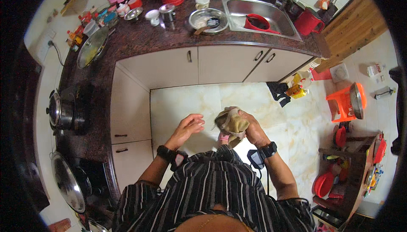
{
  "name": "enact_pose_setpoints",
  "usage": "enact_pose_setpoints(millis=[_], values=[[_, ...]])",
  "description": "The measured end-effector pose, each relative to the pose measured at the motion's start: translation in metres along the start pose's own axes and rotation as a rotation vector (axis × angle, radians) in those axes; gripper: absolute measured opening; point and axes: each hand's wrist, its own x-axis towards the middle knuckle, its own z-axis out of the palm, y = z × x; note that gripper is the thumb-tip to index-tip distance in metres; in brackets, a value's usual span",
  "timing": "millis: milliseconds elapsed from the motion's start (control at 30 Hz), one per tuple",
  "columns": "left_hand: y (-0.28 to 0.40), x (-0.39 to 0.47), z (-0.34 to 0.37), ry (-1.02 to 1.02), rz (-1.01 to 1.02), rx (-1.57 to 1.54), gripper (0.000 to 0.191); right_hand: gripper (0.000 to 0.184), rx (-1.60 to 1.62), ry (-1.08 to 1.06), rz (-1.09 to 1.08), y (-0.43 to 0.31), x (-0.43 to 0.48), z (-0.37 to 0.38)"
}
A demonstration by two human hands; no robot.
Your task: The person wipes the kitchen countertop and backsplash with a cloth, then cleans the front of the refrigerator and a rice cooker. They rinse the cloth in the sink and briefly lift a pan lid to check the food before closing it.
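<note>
A crumpled olive-brown cloth (234,122) is gripped in my right hand (253,130), in front of my striped shirt and above the tiled floor. The thumb presses on the cloth's upper side, and part of it hangs below the palm. My left hand (187,127) is raised to the left of the cloth, apart from it. Its fingers point toward the cloth and nothing is in them. Both wrists wear dark bands with small devices.
Ahead, a dark stone counter (140,47) carries a steel bowl (222,12) beside a sink (235,4) holding a red vessel (259,22). A pot (60,111) stands left. Oil bottles (297,91), an orange stool (337,98) and a wooden rack (356,181) are at right.
</note>
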Motion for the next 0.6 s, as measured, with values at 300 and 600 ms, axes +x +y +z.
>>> enact_pose_setpoints(millis=[300, 600], values=[[0.052, 0.219, 0.103, -0.272, 0.058, 0.147, 0.037, 0.059, 0.215, 0.282, -0.146, -0.090, 0.010, -0.181], [0.097, 0.369, 0.021, 0.053, -0.073, -0.262, 0.035, 0.047, 0.196, 0.273, 0.031, -0.152, 0.137, -0.235]])
